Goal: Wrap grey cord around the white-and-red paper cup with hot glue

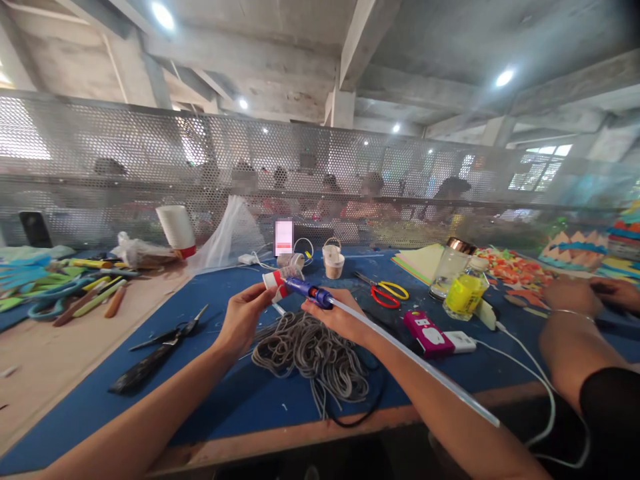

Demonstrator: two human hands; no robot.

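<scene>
My left hand [243, 315] is closed on a small white and red cup-like piece [276, 282], held above the blue table [225, 400]. My right hand [340, 319] grips a blue glue gun [310, 291] with a long clear glue stick [415, 360] running back over my forearm. The gun's tip meets the piece in my left hand. A heap of grey cord [313, 357] lies on the table just under both hands.
Black scissors [160, 347] lie at left, red and yellow scissors [383, 291] behind. A pink box [427, 333], white charger [460, 342] with cable, a yellow bottle [465, 290] and a glass jar [450, 267] stand at right. Another person's hands [575, 300] work at far right. A perforated screen [320, 173] closes the back.
</scene>
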